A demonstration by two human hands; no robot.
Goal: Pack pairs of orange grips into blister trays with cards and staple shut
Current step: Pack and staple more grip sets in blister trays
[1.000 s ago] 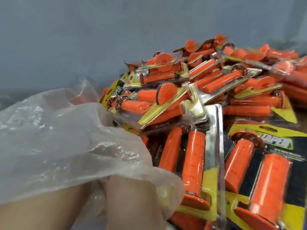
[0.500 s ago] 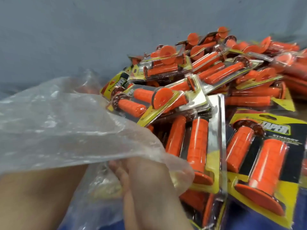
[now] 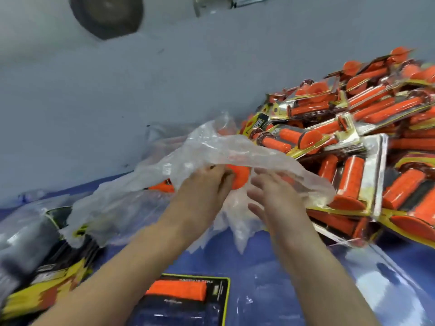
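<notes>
1. Gripping the flanged end of an orange grip, the left hand has its fingers curled round it in the middle of the view, just under the edge of a clear plastic bag.
2. The right hand is just beside the left, palm turned inward. Its fingers are spread and relaxed and grasp nothing that shows; they reach under the bag's edge, and I cannot tell whether they touch the film.
3. The bag is crumpled and drapes over both hands, trailing down to the left. More orange shows blurred through the film beyond the right hand and at the bag's left side.
4. A heap of packed blister packs, each with a pair of orange grips on a yellow and black card, fills the right side, against the grey wall.
5. A blue table cover lies below the forearms.
6. At the bottom centre lies a black card with a yellow border; an orange patch sits on its upper part, and I cannot tell whether that is a grip or print.
7. A stack of yellow and black cards sits at the lower left, partly under grey plastic.
8. Clear glossy plastic, seemingly a blister tray, lies at the lower right.
9. A dark round object is blurred at the top left.
</notes>
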